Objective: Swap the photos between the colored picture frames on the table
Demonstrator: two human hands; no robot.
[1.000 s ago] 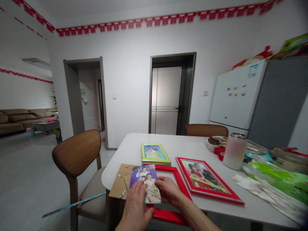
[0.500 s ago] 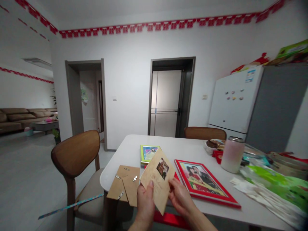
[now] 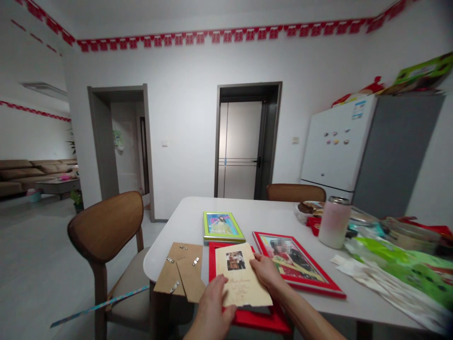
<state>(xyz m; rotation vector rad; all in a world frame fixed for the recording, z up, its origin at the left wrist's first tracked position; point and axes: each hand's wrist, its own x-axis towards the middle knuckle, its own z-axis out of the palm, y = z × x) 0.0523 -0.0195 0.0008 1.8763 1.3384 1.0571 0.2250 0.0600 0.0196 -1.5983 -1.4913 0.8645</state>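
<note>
A cream card (image 3: 244, 283) with a small photo and printed script lies over a red picture frame (image 3: 213, 259), hiding most of the frame's middle. My left hand (image 3: 214, 300) grips the card's lower left edge, with the thumb toward its bottom. At the upper right edge, my right hand (image 3: 266, 273) holds the card with curled fingers. Left of the frame rests a brown backing board (image 3: 184, 269) with metal clips and a stand flap. A second red frame (image 3: 300, 264) with a couple's picture is to the right. Behind sits a green-framed picture (image 3: 222, 227).
On the white table's (image 3: 191, 212) right side stand a pink tumbler (image 3: 334, 223), a green wipes-like package (image 3: 399, 264) and a white cloth (image 3: 375, 283). Wooden chairs stand at the left (image 3: 109, 226) and far side (image 3: 296, 192). A fridge (image 3: 332, 146) is at the back right.
The card has gone from tilted up in both hands to lying flatter over the red frame. The green-framed picture is now uncovered. My view has shifted slightly.
</note>
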